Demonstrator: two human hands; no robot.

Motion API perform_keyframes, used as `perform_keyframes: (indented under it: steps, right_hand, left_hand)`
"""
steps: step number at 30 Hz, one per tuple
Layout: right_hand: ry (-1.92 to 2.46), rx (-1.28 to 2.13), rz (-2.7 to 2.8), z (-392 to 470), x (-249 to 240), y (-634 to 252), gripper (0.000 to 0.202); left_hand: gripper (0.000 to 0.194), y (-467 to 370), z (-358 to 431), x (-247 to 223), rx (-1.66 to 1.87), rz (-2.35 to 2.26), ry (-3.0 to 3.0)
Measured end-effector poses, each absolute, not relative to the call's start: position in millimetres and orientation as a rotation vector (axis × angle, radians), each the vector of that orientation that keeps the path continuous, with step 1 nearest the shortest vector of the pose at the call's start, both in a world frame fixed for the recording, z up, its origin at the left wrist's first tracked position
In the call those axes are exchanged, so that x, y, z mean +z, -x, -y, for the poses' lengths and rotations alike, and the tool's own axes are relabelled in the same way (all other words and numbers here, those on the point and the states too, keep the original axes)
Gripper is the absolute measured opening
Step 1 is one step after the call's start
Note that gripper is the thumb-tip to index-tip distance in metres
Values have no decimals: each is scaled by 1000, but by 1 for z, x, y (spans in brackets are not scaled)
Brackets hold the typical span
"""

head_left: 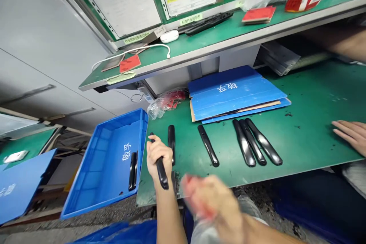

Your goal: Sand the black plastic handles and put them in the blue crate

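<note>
Centrally, in the head view, the left hand (158, 151), fingers curled shut, grips a black piece (162, 175); its long axis slants from far left to near right, the near end towards the right hand (227, 202). The latter, blurred, closes around a red item (197, 194). Leftward, a blue tray (105, 164) contains two black pieces (133, 171), side by side.
</note>
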State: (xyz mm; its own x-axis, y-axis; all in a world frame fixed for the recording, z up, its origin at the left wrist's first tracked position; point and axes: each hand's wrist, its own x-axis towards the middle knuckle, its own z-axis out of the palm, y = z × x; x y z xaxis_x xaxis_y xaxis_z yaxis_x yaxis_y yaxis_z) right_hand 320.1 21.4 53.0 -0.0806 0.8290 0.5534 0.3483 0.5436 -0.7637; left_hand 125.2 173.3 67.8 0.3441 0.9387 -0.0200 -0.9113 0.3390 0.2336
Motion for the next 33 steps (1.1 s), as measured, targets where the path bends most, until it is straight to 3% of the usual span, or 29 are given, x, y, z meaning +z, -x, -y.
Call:
perform_keyframes:
  steps: [4, 8, 17, 20, 24, 26, 33]
  right_hand:
    - [1148, 488, 1461, -10, 44, -368, 51]
    - [1137, 588, 1471, 4, 37, -387, 50]
    - [1030, 551, 1486, 0, 58, -402, 49]
    - [870, 452, 1678, -14, 71, -393, 48]
    - [766, 467, 1893, -24, 72, -417, 46]
    - [862, 466, 1864, -20, 62, -447, 53]
    - [1294, 504, 1722, 16, 18, -499, 44]
  left_hand:
    - [8, -155, -168, 71, 1126, -198, -194]
    - [4, -181, -158, 90, 1111, -283, -230]
    - [11, -221, -150, 104, 1185, -334, -262]
    - [18, -226, -158, 84, 1360, -724, -476]
    - [45, -223, -185, 36, 1212, -1377, -850]
    - [48, -224, -197, 6, 1111, -1537, -911]
    - [62, -258, -196, -79, 822, -2133, -1375]
